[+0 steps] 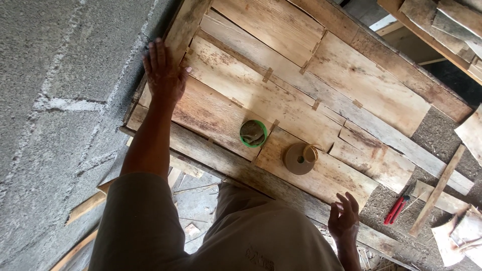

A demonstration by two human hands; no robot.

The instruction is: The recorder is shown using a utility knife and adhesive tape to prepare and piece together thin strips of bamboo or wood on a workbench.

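Head view, looking down. The left hand (163, 70) lies flat and open, fingers spread, on the weathered panel of rough pale wooden planks (281, 100) near its far left corner, where the panel meets the grey concrete-block wall (65, 90). This grip presses down and clasps nothing. The right hand (344, 216) hovers just off the panel's near edge, fingers loosely curled, open and empty, touching nothing.

The panel is built of overlapping sawn boards with small thin wooden slips (267, 74) tucked in at the seams. Its grain is coarse, stained grey-brown and splintery. Judged from its span and thickness, it would handle as stiff and fairly heavy, not slippery, with rough edges that could snag skin; the firmest hold would be along the long framing board at the near edge or at a corner, not on the thin slips.

Two small things rest on the boards toward the near edge: a round green-rimmed plastic tub of dark contents (253, 133), and just beside it, apart, a round tan roll of tape or cord (299, 158). Both look light and easily shifted.

On the dirt floor (437, 135) beyond the panel's right end lie red-handled pliers (396, 210), a narrow loose wooden batten (437, 189) and curled pale wood offcuts (462, 236).
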